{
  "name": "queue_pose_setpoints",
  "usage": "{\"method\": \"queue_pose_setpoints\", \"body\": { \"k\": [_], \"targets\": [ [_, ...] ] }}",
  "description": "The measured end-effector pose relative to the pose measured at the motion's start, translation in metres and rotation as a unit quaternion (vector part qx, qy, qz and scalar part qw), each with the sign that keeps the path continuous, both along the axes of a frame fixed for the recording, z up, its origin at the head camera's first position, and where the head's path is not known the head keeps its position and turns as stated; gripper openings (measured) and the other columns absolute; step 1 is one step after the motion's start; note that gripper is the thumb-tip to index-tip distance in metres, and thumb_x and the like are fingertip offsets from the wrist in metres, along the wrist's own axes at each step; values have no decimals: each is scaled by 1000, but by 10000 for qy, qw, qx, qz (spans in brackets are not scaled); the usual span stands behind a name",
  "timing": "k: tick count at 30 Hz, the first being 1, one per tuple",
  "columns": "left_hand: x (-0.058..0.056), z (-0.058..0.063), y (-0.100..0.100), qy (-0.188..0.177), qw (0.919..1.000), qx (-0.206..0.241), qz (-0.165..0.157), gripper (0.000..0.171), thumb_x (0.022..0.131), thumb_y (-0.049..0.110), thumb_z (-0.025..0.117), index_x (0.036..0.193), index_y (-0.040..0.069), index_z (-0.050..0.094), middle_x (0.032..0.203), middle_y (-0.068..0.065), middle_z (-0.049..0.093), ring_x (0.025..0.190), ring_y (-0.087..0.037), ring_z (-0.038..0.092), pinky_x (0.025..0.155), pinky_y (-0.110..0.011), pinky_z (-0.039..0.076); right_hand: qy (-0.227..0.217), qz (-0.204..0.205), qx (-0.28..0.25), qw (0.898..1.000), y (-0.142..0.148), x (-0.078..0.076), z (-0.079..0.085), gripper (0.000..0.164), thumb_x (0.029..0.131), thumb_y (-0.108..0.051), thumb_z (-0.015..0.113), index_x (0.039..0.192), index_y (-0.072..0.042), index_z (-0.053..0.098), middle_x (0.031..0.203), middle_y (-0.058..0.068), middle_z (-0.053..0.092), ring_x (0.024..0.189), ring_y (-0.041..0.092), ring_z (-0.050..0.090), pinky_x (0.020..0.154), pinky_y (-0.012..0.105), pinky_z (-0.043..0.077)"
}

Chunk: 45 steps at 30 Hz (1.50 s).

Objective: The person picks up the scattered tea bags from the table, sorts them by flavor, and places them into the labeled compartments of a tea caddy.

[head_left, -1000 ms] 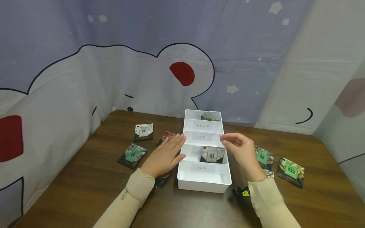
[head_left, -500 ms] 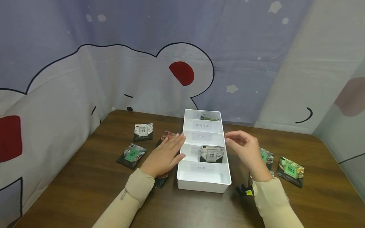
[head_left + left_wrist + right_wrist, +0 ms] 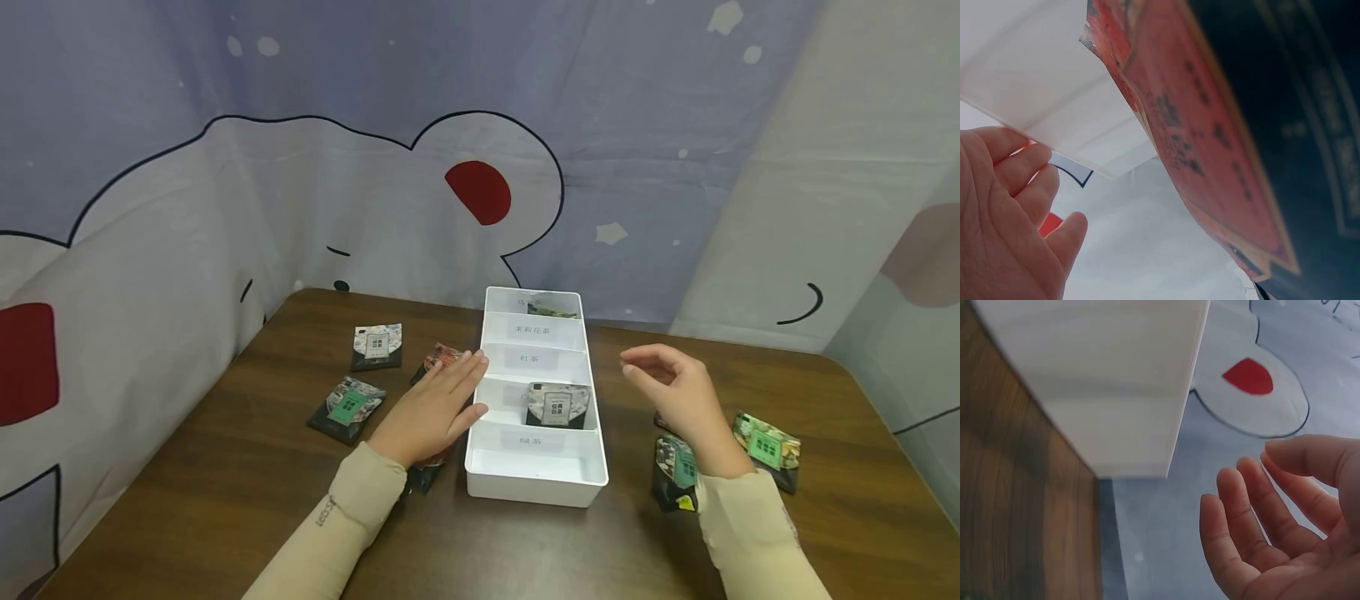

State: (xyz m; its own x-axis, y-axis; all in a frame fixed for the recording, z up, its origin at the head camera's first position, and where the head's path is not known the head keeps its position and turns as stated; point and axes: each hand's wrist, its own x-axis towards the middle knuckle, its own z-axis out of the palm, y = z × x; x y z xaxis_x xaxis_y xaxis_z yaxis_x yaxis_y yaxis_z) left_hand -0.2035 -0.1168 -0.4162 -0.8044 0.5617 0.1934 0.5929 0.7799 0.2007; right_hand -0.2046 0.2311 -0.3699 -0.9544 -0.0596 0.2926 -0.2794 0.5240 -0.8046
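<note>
A long white box (image 3: 536, 490) with labelled compartments stands mid-table. My left hand (image 3: 435, 408) has its fingers straight, the tips at the box's left rim. Partly hidden beneath it are red and dark tea packets (image 3: 444, 355); one packet (image 3: 1222, 137) looms large in the left wrist view. To the right of the box, my right hand (image 3: 675, 398) hovers with fingers loosely bent and nothing held, as the right wrist view confirms. A white-and-black tea packet (image 3: 557, 406) leans in the second compartment from the front. Another, greenish packet (image 3: 552, 312) shows in the rearmost one.
On the left lie a white-and-black packet (image 3: 377, 345) and a green-labelled one (image 3: 347, 408). Green-labelled packets (image 3: 673, 468) sit under and beside the right forearm, with another (image 3: 767, 448) farther right. A printed curtain (image 3: 360, 208) hangs behind the wooden table (image 3: 525, 550).
My right hand has moved away from the box's right rim, out to the right, uncovering a green-labelled packet near its wrist. The left hand stays in place.
</note>
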Motion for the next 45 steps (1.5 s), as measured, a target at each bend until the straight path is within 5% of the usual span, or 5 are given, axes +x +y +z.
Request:
{"method": "queue_pose_setpoints", "body": {
  "k": [8, 17, 26, 35, 45],
  "targets": [
    [-1, 1, 1, 49, 10000, -33, -30, 66, 109, 45, 41, 161, 7, 26, 167, -7, 25, 154, -22, 20, 126, -43, 13, -267, -417, 986, 9939, 31, -1, -1, 31, 98, -23, 69, 121, -2, 70, 114, 17, 72, 86, -6, 60, 71, 15, 51],
    [-1, 0, 0, 116, 9999, -11, -67, 65, 109, 44, 41, 160, 6, 28, 166, -7, 25, 154, -23, 21, 126, -45, 16, -968, -890, 1392, 9815, 56, 1, -4, 42, 102, -29, 61, 128, 4, 63, 118, 25, 69, 104, 39, 67, 71, 33, 55],
    [-1, 0, 0, 152, 9998, -7, -85, 66, 109, 44, 42, 160, 6, 28, 166, -8, 26, 154, -24, 22, 126, -47, 18, -2109, -1281, 1614, 9555, 74, -1, -3, 61, 102, -39, 56, 136, 11, 53, 135, 38, 53, 117, 53, 55, 88, 62, 52],
    [0, 0, -1, 132, 9999, -43, -51, 66, 108, 45, 40, 160, 6, 27, 166, -8, 26, 154, -24, 22, 126, -45, 16, -2669, -1130, 2141, 9328, 82, -9, -7, 76, 100, -39, 59, 136, 25, 40, 127, 45, 52, 95, 45, 66, 84, 61, 55],
    [1, 3, 0, 59, 10000, -32, -34, 66, 108, 45, 41, 160, 6, 27, 166, -8, 26, 154, -24, 22, 126, -44, 15, -2927, -1094, 2328, 9210, 83, -12, -18, 53, 95, -35, 65, 94, 18, 59, 82, 25, 62, 69, 31, 63, 60, 41, 53]
  ]
}}
